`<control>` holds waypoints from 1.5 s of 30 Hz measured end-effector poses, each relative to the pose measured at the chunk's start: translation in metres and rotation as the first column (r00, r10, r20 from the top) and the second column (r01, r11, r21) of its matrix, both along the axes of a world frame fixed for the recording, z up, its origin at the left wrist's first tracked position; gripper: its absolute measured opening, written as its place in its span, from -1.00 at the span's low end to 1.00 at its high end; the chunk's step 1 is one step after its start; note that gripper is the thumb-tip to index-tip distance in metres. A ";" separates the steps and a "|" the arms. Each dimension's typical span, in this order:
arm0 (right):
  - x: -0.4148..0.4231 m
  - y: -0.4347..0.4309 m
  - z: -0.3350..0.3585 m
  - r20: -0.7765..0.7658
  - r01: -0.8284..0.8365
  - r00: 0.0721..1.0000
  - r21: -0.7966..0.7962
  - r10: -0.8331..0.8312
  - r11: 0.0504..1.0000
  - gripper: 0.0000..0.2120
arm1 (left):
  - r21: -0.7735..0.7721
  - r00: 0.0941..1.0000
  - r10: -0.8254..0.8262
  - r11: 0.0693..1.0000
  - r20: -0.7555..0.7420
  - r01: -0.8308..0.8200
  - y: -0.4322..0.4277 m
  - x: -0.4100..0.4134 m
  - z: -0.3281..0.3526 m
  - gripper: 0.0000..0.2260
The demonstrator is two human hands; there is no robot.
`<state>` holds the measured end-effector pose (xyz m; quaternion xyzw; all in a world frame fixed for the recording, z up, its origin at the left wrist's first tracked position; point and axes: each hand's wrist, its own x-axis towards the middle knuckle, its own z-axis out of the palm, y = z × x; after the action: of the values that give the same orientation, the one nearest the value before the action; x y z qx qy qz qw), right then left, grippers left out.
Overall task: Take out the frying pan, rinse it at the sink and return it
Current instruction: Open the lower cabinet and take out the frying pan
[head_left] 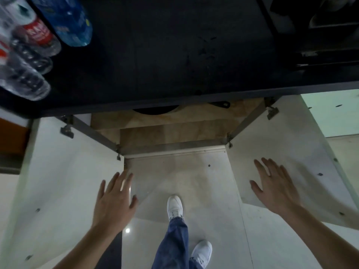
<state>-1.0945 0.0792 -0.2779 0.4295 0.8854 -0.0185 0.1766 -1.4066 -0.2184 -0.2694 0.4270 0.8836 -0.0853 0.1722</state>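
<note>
Black countertop (174, 55) overhangs an open cabinet (174, 133) holding a frying pan (155, 111).

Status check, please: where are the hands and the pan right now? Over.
Left hand open, right hand open, both empty. Frying pan inside open cabinet, untouched. Countertop edge hides most of it.

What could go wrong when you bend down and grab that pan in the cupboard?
1. The frying pan sits far back, mostly hidden under the countertop edge, so bending in could mean a bumped head.
2. The left door and right door stand wide open on either side of the legs; a knee or shin might knock one.
3. The bottles stand near the front edge and might get nudged as the pan comes up.
</note>
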 end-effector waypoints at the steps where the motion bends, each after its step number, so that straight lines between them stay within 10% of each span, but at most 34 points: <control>1: -0.012 0.005 -0.003 -0.027 -0.018 0.999 0.009 0.019 1.000 -0.34 | 0.043 0.999 -0.042 0.998 0.001 0.042 0.018 0.001 -0.007 -0.37; 22: -0.176 0.144 -0.129 -0.615 0.002 0.716 0.476 0.332 0.879 -0.69 | 0.428 0.927 -0.345 0.823 -0.148 0.374 0.349 -0.031 -0.130 -0.18; 34: -0.220 0.160 -0.121 -0.513 -0.148 0.814 0.270 0.272 0.951 -0.57 | 0.494 0.936 -0.351 0.811 -0.015 0.312 0.348 -0.036 -0.142 -0.27; 40: -0.204 0.097 -0.125 -0.637 -0.031 0.770 -0.017 0.013 0.999 -0.60 | 0.598 0.926 -0.298 0.794 0.231 0.106 0.301 -0.012 -0.144 -0.44; 45: -0.192 0.035 -0.116 -0.649 0.140 0.714 -0.236 -0.263 0.962 -0.71 | 0.632 0.773 -0.044 0.606 0.633 -0.484 0.269 0.019 -0.151 -0.60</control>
<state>-1.2860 0.1142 -0.3941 0.4710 0.8316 -0.2671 -0.1236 -1.3879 0.0502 -0.4203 0.3429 0.7811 0.4585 0.2493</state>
